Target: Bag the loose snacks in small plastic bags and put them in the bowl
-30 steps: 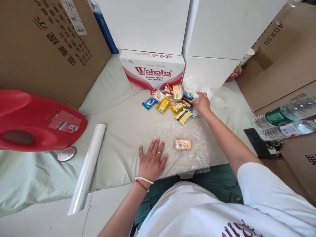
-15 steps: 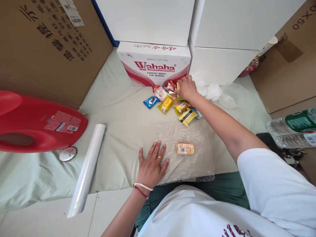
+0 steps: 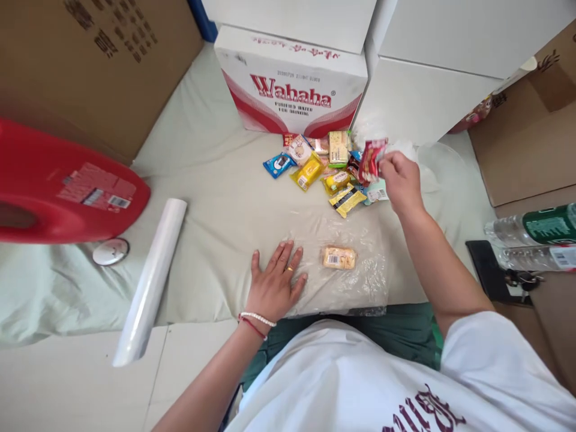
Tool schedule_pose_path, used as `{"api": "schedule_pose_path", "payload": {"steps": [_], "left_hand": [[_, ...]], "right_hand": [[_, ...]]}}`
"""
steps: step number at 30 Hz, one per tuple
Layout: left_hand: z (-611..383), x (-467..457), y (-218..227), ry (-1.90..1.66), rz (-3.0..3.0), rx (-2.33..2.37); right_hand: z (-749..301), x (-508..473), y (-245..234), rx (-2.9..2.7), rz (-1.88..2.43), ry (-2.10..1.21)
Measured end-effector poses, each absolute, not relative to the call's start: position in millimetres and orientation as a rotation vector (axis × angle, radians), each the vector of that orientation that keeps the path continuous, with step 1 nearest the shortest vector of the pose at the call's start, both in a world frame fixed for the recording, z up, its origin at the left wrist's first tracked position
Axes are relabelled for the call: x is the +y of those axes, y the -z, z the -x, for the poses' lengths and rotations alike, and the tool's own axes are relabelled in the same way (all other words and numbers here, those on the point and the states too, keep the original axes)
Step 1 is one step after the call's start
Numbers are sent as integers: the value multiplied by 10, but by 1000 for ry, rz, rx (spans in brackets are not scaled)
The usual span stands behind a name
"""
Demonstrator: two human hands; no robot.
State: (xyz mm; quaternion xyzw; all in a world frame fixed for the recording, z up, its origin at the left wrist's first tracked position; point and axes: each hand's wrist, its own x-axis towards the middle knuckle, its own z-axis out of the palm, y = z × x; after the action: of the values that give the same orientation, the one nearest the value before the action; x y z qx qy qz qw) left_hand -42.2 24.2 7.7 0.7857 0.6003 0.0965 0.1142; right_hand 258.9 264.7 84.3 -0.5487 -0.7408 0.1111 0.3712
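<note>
Pinched in my right hand (image 3: 402,182) is a red snack packet (image 3: 372,161), lifted at the right end of a heap of wrapped snacks. That heap holds a blue packet (image 3: 279,164), a yellow packet (image 3: 308,171), a black-and-yellow packet (image 3: 347,200) and a pale packet with green edges (image 3: 338,149). My left hand (image 3: 275,280) lies flat with fingers spread, by the left edge of a clear plastic sheet (image 3: 360,294). On the sheet rests a small wrapped cake or biscuit (image 3: 339,258) with a barcode.
A Wahaha carton (image 3: 292,90) stands behind the snacks, against white drawers (image 3: 432,96). To the left are a roll of plastic film (image 3: 150,282), a red jug (image 3: 67,186) and a round badge (image 3: 110,252). Plastic bottles (image 3: 531,228) and keys (image 3: 524,281) lie on the right.
My right hand has moved right from the back of the heap and now holds up the red packet. My left hand stays flat in place. The view has shifted slightly.
</note>
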Motion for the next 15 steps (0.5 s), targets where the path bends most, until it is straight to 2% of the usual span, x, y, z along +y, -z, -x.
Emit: {"api": "schedule_pose_path", "payload": {"steps": [3, 7, 11, 15], "left_hand": [[412, 245, -65, -303, -2285, 1759], [408, 239, -63, -299, -2301, 1768], [399, 235, -89, -285, -2309, 1791], [388, 238, -94, -281, -2317, 1797]], "right_hand": [[-2730, 1815, -967, -2080, 1500, -355], [-2508, 1090, -906, -2453, 1380, -311], [-2221, 864, -757, -2651, 1267, -348], [-2216, 907, -663, -2548, 1219, -491]]}}
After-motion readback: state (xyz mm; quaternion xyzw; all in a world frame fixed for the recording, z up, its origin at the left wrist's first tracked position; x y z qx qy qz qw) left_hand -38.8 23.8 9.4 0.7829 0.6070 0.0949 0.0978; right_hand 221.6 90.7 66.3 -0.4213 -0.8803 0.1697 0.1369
